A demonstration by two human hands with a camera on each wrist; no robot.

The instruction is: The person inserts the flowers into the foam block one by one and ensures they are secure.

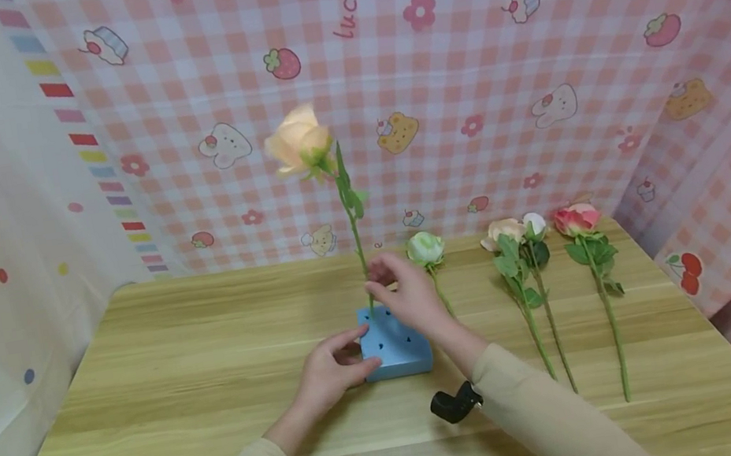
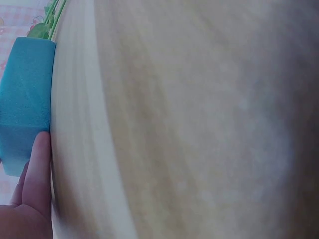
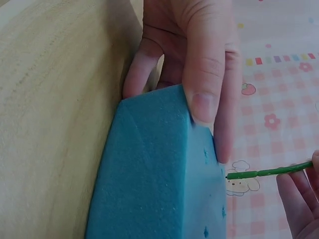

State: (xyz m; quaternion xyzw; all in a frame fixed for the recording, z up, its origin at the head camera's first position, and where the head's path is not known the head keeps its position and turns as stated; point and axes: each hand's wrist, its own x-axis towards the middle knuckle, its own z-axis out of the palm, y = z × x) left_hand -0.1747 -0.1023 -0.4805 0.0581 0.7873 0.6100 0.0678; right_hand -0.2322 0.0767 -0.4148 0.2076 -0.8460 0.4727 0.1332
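One blue block (image 1: 394, 344): half-spread left fingers (image 1: 362, 370) clasp it, likely for steadiness; near-closed right fingers (image 1: 379, 291) pinch rose stem (image 1: 355, 230) above.

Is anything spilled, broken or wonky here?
No, nothing stands out. The blue block sits flat on the table, held by the left hand. The right hand holds the tall peach flower by its stem, and the other flowers lie on the table. I see no spill or break.

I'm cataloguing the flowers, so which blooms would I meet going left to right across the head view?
Raised peach bloom, pale green bloom, lower peach bloom, white bloom, pink-red bloom.
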